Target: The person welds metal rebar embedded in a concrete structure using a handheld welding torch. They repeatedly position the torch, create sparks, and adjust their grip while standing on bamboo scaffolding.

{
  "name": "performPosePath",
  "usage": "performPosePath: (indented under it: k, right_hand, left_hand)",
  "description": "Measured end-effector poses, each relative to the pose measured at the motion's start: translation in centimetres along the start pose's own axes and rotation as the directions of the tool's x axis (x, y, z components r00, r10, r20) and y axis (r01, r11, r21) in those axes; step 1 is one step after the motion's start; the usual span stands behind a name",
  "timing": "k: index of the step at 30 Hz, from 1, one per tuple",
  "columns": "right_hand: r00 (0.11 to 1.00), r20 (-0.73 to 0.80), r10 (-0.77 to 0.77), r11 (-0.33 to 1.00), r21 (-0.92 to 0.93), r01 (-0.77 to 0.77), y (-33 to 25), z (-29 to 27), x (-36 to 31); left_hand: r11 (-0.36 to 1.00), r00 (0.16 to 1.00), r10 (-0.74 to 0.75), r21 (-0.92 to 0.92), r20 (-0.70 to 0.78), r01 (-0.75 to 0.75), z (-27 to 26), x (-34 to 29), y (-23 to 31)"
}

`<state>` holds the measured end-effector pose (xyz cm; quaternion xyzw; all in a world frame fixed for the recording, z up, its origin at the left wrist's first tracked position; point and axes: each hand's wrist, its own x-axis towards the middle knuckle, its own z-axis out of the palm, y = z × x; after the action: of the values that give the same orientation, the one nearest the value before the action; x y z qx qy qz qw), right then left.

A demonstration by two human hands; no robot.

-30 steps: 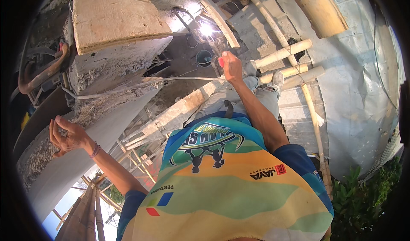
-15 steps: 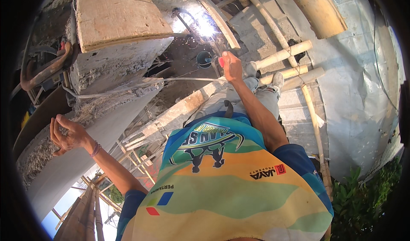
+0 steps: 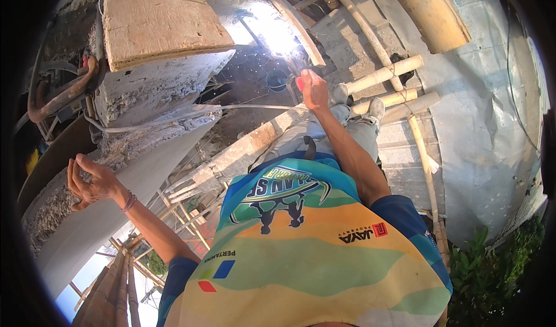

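A glaring welding arc [image 3: 279,36] burns at the upper middle, throwing sparks, and its glare hides the spot being welded. Just below it, my right hand [image 3: 315,90] is closed round a welding electrode holder, of which a red part [image 3: 299,83] shows by the thumb. A pale cable [image 3: 255,106] runs from the left toward that hand. Next to the arc, a dark metal bar [image 3: 251,30] slants through the glare. Off to the left, my left hand [image 3: 92,182] is held up with fingers apart and loosely curled, holding nothing. Behind it runs a rough concrete edge [image 3: 55,211].
A plywood board [image 3: 162,23] lies over a concrete block [image 3: 159,83] at upper left, beside a rusty bent metal piece [image 3: 63,98]. Bamboo poles [image 3: 385,75] cross near my shoes [image 3: 376,110]. Grey metal sheets [image 3: 478,124] lie at right. A round dark container [image 3: 277,81] sits below the arc.
The arc's glare has grown wider and brighter, washing out more of the metal around it. Both hands stay practically in place.
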<state>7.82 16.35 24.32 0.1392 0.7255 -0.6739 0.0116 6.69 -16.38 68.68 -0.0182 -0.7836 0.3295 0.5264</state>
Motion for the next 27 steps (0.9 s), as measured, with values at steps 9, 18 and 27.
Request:
performPosePath:
  k: [9,18,27]
  right_hand:
    - [0.999,0.031,0.015,0.999,0.035,-0.016,0.4,0.2,0.0]
    - [0.992,-0.021,-0.128,0.983,0.127,0.129,0.0,-1.1,-1.4]
    - [0.999,-0.027,-0.027,0.986,0.162,0.031,-0.1,-0.9,-1.9]
  left_hand:
    - [1.000,1.000,0.005,0.011,0.003,-0.005,0.1,-0.1,-0.4]
    - [1.000,1.000,-0.007,0.015,-0.002,0.007,-0.1,-0.2,0.3]
    - [0.999,1.000,-0.007,0.032,-0.004,0.007,0.1,-0.4,-0.1]
